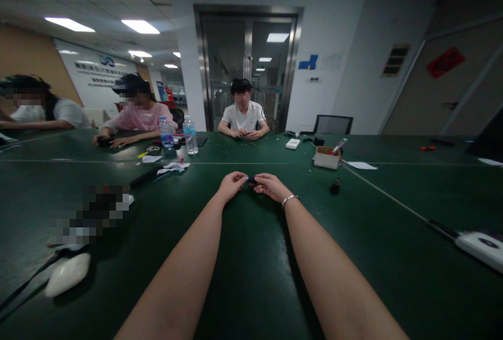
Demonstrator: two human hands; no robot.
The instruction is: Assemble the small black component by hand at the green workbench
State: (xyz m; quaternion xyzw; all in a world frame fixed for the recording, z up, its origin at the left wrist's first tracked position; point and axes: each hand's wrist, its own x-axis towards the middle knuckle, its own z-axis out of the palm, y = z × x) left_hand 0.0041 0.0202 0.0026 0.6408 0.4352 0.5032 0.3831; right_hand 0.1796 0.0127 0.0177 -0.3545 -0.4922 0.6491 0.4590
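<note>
Both arms stretch forward over the dark green table [251, 256]. Between my hands is a small dark object [251, 179], too small to name. The fingers of my left hand [232, 185] pinch its left end. My right hand [270, 186], with a silver bangle [290, 200] at the wrist, has its fingers closed on the right end. To the right of my hands stands a small black item [335, 186] whose kind I cannot make out.
Beyond it sits an open cardboard box [327, 158] with pens. Two water bottles [190, 135] stand at the back left, near papers [173, 166]. A white mouse-like object [68, 275] lies front left, a white device [479, 248] with a cable at right. Several people sit across the table.
</note>
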